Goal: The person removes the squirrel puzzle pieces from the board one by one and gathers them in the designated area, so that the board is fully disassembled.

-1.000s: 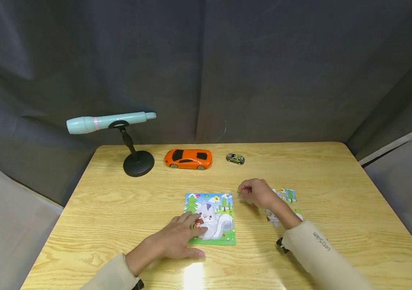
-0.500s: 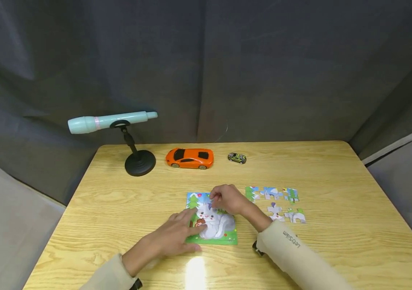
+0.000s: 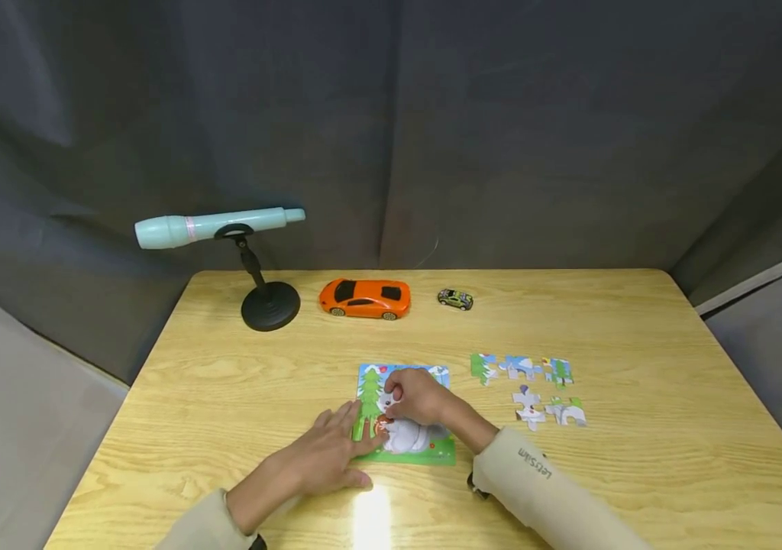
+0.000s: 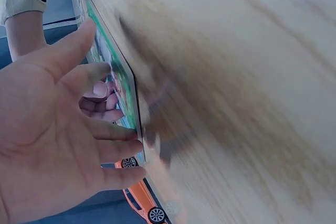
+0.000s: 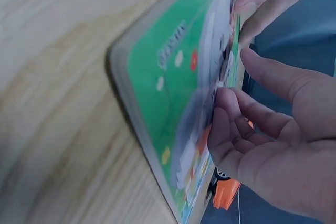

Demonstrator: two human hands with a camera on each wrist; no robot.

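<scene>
In the head view a squirrel puzzle board lies flat on the wooden worktop, near its front edge. The left hand rests with straight, spread fingers on the board's left edge, holding nothing. The right hand sits on the board's upper middle with its fingers curled inward; they look pinched on a small piece, though the hand hides it and this cannot be told for sure. To the right of the board, well apart from both hands, loose puzzle pieces lie in two short rows. At the back of the worktop stand an orange toy car, a small green toy car to its right, and a pale teal telescope on a black stand. In the left wrist view the left hand shows an open palm, its fingers extended against the puzzle board at its edge. In the right wrist view the right hand hovers over the puzzle board, its fingers bent and their tips touching the printed surface near the grey squirrel.
</scene>
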